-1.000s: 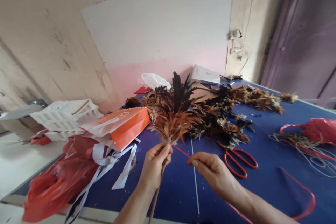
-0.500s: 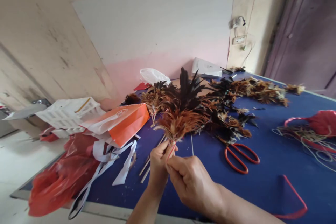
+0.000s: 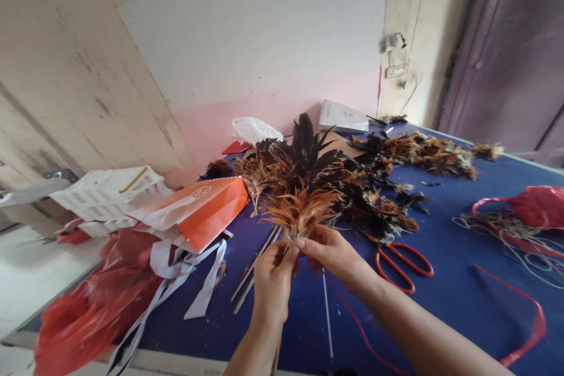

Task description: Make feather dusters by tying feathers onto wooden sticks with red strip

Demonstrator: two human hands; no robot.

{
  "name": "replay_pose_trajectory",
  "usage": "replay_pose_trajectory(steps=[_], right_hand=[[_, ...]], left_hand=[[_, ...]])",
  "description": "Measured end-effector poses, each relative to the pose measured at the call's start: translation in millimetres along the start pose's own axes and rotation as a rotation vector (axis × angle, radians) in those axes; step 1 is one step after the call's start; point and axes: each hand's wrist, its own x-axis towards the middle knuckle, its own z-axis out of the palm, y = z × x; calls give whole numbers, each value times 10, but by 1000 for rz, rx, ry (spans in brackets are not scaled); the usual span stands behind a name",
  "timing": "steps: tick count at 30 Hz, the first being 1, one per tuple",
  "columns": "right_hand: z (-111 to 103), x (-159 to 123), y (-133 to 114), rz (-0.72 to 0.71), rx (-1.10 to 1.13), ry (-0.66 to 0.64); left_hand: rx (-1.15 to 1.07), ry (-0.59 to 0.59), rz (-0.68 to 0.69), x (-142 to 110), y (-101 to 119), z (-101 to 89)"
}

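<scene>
My left hand (image 3: 273, 273) is closed round the base of a feather duster (image 3: 302, 211), with reddish-brown feathers fanning out in front and long black feathers rising behind. A thin stick shows below this wrist. From the right, my right hand (image 3: 328, 249) pinches the feather bases with thumb and fingers, close to the left thumb. A red plastic string (image 3: 352, 317) hangs from beneath the hands and runs to the lower right, widening into a strip. Scissors (image 3: 403, 267) with red handles lie right of my hands, their blades hidden under feathers. Two thin sticks (image 3: 255, 270) lie on the left.
Loose brown and black feathers (image 3: 423, 153) spread over the blue table (image 3: 458, 223). An orange and white paper bag (image 3: 214, 211) and a red plastic bag (image 3: 101, 294) lie left. Red plastic string and pale twine (image 3: 520, 241) sit at the right. A white box (image 3: 343, 116) stands at the back.
My right hand has moved up from pulling the red string below the left hand to the feather bases. The string now trails slack at the lower right.
</scene>
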Motion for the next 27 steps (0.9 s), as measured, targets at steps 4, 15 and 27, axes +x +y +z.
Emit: replay_pose_trajectory(steps=[4,15,27], right_hand=[[108,44,2,-117,-76,155],[158,10,91,-43,161,262],[92,22,168,21,327,131]], left_hand=[[9,34,3,-35,9,15],[-293,4,-171,-14,-67,21],[-214,56,-144,-15,-46,29]])
